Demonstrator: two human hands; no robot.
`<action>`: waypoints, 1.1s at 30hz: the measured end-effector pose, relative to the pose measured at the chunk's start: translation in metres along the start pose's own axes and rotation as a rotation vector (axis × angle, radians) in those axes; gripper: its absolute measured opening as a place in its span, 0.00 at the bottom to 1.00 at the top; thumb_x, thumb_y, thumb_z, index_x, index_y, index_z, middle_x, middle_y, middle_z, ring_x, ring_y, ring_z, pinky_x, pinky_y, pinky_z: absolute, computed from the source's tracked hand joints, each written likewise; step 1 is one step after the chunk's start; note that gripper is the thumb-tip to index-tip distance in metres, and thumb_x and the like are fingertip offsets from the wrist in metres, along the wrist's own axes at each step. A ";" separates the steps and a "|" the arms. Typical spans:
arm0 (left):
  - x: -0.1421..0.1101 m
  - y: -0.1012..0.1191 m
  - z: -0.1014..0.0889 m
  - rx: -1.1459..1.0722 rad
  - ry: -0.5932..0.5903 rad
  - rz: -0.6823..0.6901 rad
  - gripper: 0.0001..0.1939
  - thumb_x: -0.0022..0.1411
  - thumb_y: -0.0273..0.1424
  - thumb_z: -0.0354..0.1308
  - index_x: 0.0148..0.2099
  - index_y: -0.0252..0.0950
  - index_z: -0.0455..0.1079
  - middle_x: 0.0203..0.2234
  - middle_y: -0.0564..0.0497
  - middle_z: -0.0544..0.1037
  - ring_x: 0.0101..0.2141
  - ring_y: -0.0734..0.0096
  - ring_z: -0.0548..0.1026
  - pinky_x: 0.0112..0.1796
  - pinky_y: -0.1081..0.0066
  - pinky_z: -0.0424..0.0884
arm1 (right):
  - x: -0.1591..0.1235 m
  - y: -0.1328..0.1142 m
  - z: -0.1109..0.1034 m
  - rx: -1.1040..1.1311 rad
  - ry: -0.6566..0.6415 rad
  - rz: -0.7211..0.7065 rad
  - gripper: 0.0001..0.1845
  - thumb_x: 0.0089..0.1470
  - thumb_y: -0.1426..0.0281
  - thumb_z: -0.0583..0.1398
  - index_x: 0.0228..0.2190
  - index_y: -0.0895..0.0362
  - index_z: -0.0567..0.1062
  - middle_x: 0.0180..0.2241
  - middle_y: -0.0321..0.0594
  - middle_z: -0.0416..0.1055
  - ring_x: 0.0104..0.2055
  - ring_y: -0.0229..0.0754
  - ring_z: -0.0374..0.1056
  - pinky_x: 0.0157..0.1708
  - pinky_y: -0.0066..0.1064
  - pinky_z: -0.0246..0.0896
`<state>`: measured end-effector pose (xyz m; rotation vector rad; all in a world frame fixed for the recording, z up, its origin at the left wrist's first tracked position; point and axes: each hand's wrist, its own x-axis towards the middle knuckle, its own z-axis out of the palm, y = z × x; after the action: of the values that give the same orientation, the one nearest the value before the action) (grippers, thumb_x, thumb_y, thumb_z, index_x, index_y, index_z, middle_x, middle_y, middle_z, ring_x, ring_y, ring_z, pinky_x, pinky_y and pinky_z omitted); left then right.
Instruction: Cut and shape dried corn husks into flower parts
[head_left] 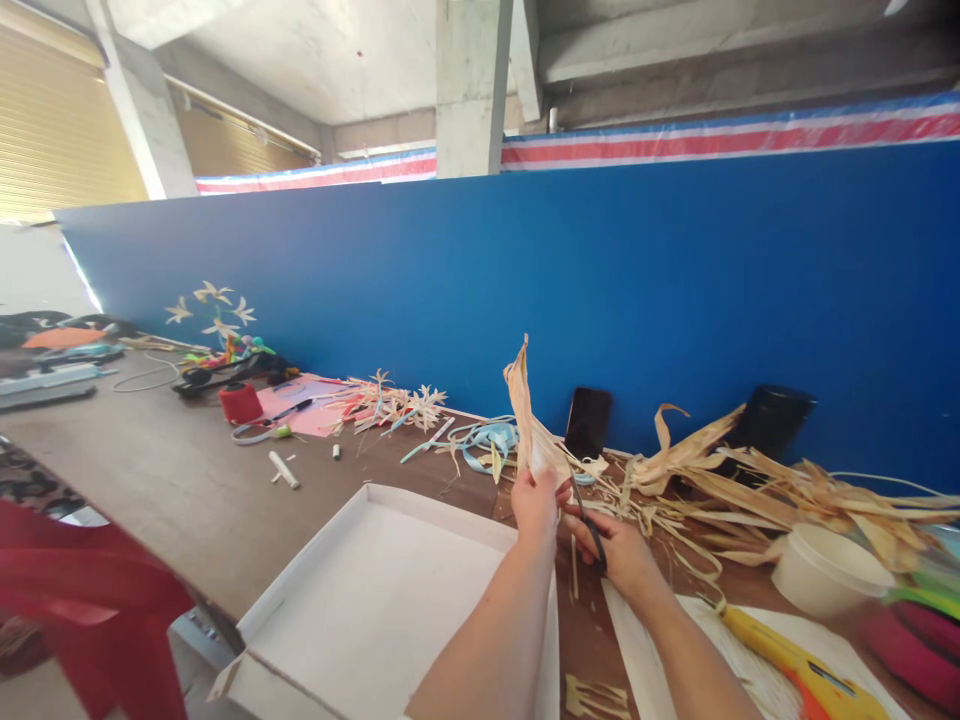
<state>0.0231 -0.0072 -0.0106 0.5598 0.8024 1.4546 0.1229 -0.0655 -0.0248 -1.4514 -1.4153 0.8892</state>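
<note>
My left hand (537, 505) is closed around the lower part of a dried corn husk (520, 395), which stands upright with its twisted tip pointing up. Just to the right, my right hand (619, 550) grips a pair of dark-handled scissors (591, 525). The scissor blades reach up beside the husk's right edge, close to my left fingers; whether they touch the husk I cannot tell. Both hands are over the brown table (187, 500), at the right edge of a shallow white cardboard box (390, 590).
Loose dried husks (795, 495) heap up on the right, near a white tub (829, 570) and a yellow glue gun (795, 655). Two dark phones lean on the blue partition (675, 270). Husk flowers (390, 400) and a red thread spool (241, 403) lie left.
</note>
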 end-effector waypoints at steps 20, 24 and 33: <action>-0.003 0.004 0.001 -0.013 -0.016 -0.046 0.11 0.46 0.28 0.60 0.34 0.30 0.67 0.25 0.46 0.75 0.26 0.68 0.76 0.26 0.75 0.72 | -0.003 -0.006 0.001 -0.063 0.018 -0.054 0.20 0.46 0.57 0.58 0.38 0.54 0.76 0.12 0.30 0.61 0.17 0.38 0.58 0.19 0.28 0.53; -0.003 0.006 0.002 -0.017 -0.003 -0.050 0.09 0.46 0.27 0.59 0.33 0.29 0.67 0.24 0.46 0.75 0.26 0.68 0.76 0.25 0.75 0.71 | -0.002 -0.005 0.002 -0.082 0.041 -0.054 0.21 0.47 0.56 0.57 0.38 0.55 0.76 0.13 0.31 0.61 0.17 0.38 0.58 0.19 0.29 0.51; -0.004 0.010 0.002 -0.010 0.018 -0.069 0.07 0.48 0.25 0.56 0.33 0.29 0.67 0.25 0.46 0.76 0.25 0.69 0.76 0.24 0.76 0.71 | -0.002 -0.007 0.002 -0.140 0.032 -0.026 0.21 0.47 0.56 0.56 0.40 0.55 0.75 0.13 0.30 0.62 0.18 0.38 0.58 0.20 0.28 0.51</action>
<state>0.0189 -0.0098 -0.0012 0.5077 0.8209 1.4018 0.1180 -0.0680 -0.0188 -1.5405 -1.4939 0.7596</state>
